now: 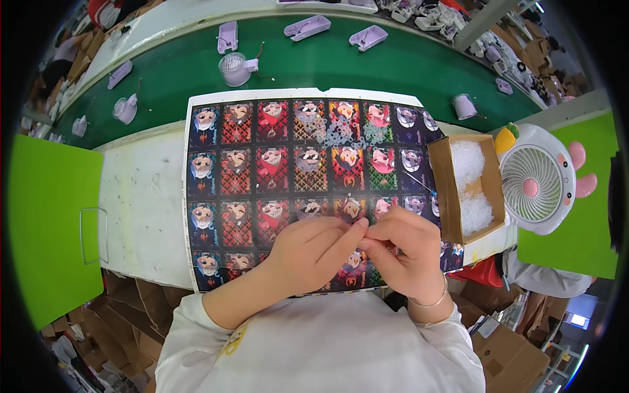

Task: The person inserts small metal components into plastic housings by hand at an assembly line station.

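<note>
Over a printed sheet of dark cartoon cards, my left hand and my right hand meet fingertip to fingertip. Both are closed in a pinch. Whatever lies between the fingers is too small or too hidden to make out. Farther up the sheet is a loose scatter of small translucent rings. To the right of my right hand stands an open cardboard box with two compartments, both holding clear small pieces. A thin pointed tool lies on the sheet beside the box.
A white fan with pink ears stands right of the box. Beyond the sheet runs a green conveyor belt carrying lilac housings and a clear-topped round unit. Green panels flank the white table.
</note>
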